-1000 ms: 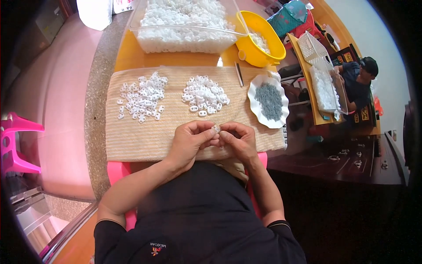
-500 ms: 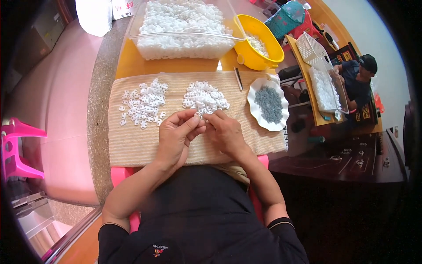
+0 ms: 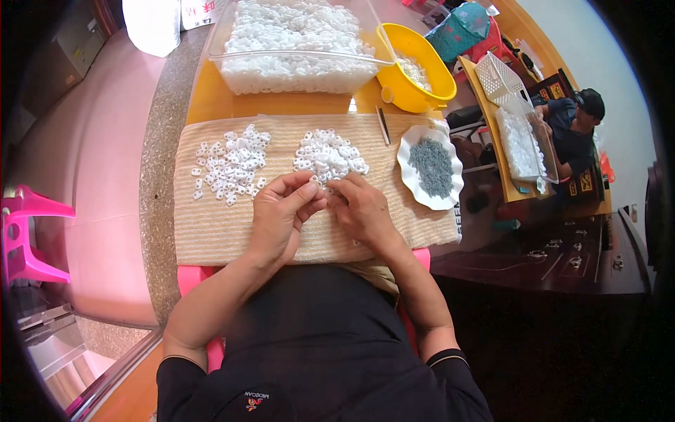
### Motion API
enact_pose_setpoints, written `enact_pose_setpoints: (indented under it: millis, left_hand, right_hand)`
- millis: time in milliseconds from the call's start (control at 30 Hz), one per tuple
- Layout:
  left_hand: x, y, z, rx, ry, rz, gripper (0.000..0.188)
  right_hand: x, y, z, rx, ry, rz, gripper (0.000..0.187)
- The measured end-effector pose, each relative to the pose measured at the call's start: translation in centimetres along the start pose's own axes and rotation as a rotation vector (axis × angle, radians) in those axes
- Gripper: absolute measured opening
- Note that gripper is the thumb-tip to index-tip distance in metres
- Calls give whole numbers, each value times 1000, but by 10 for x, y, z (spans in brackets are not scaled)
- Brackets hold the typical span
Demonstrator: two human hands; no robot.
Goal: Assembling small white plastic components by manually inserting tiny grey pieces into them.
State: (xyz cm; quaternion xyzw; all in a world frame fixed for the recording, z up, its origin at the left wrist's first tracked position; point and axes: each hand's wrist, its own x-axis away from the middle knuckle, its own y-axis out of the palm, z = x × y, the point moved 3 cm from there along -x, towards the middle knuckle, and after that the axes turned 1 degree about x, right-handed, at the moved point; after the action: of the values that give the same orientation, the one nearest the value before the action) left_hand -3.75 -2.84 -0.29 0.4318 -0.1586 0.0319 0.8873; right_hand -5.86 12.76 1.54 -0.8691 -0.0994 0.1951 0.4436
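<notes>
My left hand (image 3: 281,214) and my right hand (image 3: 362,211) meet over a beige ribbed mat (image 3: 211,228), fingertips pinched together on a small white plastic piece at the near edge of the right pile of white pieces (image 3: 328,155). A second, looser pile of white pieces (image 3: 230,165) lies to the left on the mat. A white scalloped dish (image 3: 416,188) of small grey bits stands to the right of my hands.
A clear tub (image 3: 295,53) heaped with white pieces and a yellow bowl (image 3: 415,67) stand at the back of the orange table. A thin dark tool (image 3: 383,126) lies by the dish. A pink stool (image 3: 28,232) stands left. Another person (image 3: 573,130) sits at the far right table.
Both hands have moved away from my body toward the right pile of white pieces and now touch its near edge.
</notes>
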Motion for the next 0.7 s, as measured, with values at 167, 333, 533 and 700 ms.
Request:
enact_pose_setpoints:
  millis: [167,333,533,700]
  left_hand:
    - [-2,0,5,-4,4,2,18]
    - [-4,0,6,2,1,7,18]
    - [-5,-3,3,12,-6,5,14]
    - [-5,-2,4,-4,-14,-6,17]
  right_hand:
    - [-1,-6,3,-78,30,-71,23]
    - [-1,-6,6,-91,27,-116,25]
    - [-2,-1,8,-35,18,-142,22]
    - [-2,-1,6,-36,-12,-87,19]
